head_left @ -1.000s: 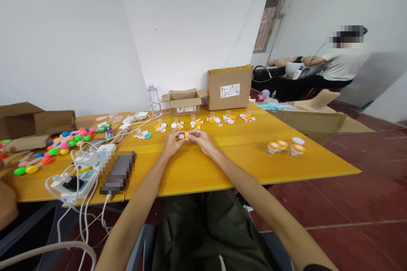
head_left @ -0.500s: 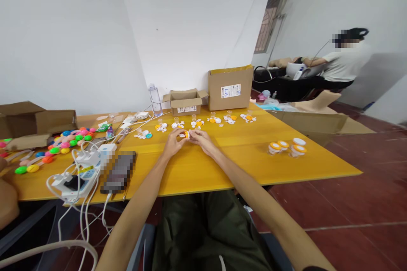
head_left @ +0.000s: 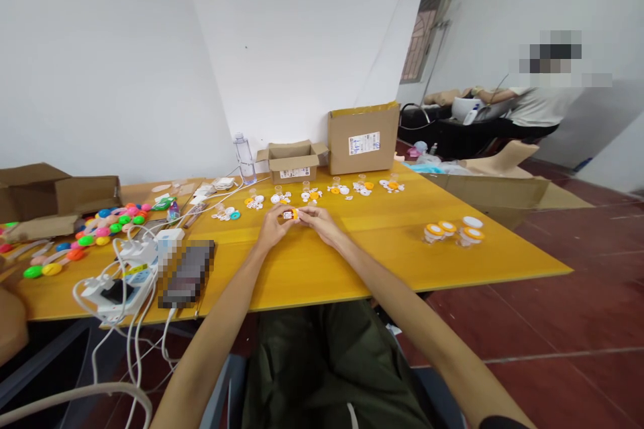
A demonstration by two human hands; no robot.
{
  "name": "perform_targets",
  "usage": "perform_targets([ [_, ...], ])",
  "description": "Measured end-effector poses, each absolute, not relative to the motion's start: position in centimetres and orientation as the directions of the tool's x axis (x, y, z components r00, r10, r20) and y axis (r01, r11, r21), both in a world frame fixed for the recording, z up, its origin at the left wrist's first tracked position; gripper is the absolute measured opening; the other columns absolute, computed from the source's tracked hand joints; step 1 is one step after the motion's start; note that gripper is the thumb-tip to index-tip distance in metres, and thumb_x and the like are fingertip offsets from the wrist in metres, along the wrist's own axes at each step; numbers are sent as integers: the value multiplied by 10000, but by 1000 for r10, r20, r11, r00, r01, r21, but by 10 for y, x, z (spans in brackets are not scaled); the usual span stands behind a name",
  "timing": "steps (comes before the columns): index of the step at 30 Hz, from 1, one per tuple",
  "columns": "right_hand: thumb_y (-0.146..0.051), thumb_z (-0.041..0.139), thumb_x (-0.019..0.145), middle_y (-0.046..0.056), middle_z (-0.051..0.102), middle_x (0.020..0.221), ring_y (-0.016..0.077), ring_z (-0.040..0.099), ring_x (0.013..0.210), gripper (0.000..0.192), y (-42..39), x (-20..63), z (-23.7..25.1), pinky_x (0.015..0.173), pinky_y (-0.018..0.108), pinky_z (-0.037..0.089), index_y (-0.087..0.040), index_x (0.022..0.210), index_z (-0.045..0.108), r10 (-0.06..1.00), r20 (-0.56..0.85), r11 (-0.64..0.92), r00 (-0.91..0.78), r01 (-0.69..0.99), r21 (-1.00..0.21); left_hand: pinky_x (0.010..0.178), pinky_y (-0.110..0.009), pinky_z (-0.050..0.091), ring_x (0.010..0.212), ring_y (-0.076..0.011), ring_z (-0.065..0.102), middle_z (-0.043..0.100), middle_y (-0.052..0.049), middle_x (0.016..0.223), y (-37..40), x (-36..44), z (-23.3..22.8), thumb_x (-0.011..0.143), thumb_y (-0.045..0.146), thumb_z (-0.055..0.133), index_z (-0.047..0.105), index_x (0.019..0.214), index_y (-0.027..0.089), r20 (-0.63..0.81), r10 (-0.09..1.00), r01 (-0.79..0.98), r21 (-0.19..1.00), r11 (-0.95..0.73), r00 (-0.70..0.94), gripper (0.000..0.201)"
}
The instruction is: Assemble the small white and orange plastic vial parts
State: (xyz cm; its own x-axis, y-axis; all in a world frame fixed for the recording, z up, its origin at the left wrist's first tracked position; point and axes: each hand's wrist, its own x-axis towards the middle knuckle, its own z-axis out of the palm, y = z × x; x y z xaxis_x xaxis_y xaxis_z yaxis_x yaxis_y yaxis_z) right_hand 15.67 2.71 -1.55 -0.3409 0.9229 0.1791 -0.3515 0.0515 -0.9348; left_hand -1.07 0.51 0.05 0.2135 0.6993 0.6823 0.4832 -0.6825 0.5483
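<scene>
1. Dark green trousers [head_left: 327, 369] are being seen nearest the camera, below the near edge of the yellow desk [head_left: 312, 268], with both bare forearms being stretched forward over it.
2. A blurred dark device [head_left: 187, 273] and a white power strip [head_left: 118, 285] with trailing white cables are being carried on the desk's near left part.
3. A small jar with an orange cap [head_left: 290, 214] is being held just above the middle of the desk, between the two hands.
4. The left hand [head_left: 273, 226] is being kept closed around the jar from the left side, its fingers curled on it.
5. The right hand [head_left: 318, 222] is being kept closed too, its fingertips being pinched on the orange cap end from the right.
6. A cluster of capped jars [head_left: 453, 233], orange and white on top, is being kept on the desk well apart to the right.
7. Bright plastic balls [head_left: 95, 231] are being spread on the left part of the desk, beside a flat brown box [head_left: 55, 194].
8. Small heaps of white and orange parts [head_left: 312, 194] are being lined up beyond the hands.
9. A clear bottle [head_left: 244, 157], an open carton [head_left: 292, 161] and a closed carton [head_left: 363, 139] are being stood at the far edge by the wall.
10. Another person [head_left: 536, 104] is being seen far to the right, at a dark bench.
</scene>
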Motion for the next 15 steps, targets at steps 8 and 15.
perform_targets([
  [8,-470,879,548,28,728,832,177,661,822,377,26,158,-14,854,339,527,-212,797,764,920,180,48,-349,-356,-933,784,-347,528,895,-214,641,702,-58,960,6,-11,-1,810,350,727,716,991,221,684,698,478,549,-685,214,223],
  [15,-569,862,524,25,704,736,158,647,737,437,25,158,-12,762,303,527,-195,715,743,912,154,26,-381,-321,-947,776,-353,530,886,-218,645,706,-65,959,5,-10,1,807,344,734,716,990,222,683,693,454,554,-698,231,220],
])
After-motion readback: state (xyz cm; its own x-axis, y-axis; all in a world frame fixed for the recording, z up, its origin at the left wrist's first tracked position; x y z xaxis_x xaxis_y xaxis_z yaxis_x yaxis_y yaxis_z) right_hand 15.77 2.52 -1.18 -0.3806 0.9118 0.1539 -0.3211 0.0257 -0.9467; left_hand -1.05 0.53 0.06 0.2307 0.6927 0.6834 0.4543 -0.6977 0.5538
